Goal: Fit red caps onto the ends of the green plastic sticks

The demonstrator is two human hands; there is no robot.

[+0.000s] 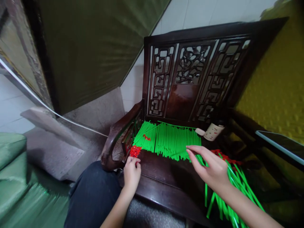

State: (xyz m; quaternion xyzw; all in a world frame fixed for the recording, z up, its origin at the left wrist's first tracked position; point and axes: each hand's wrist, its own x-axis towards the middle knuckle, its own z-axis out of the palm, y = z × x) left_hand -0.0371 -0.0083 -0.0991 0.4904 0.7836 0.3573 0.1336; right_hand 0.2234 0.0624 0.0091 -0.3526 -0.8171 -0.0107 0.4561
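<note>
A dense row of bright green sticks (166, 141) lies across the seat of a dark carved wooden chair (166, 177). My left hand (131, 172) pinches a cluster of small red pieces (135, 151) at the seat's left edge, beside the armrest. My right hand (210, 166) reaches over the seat, fingers partly stretched toward the near ends of the green sticks, and it appears to pinch one thin green stick. More green sticks (228, 196) with red tips fan out under that wrist. A loose red piece (146, 137) rests on the sticks.
A white bottle (213, 131) with a dark cap lies at the seat's back right. A tablet or phone (280, 145) rests on the right armrest. My knee in dark trousers (92, 193) is at the lower left, beside a green cushion (14, 177) and stone steps.
</note>
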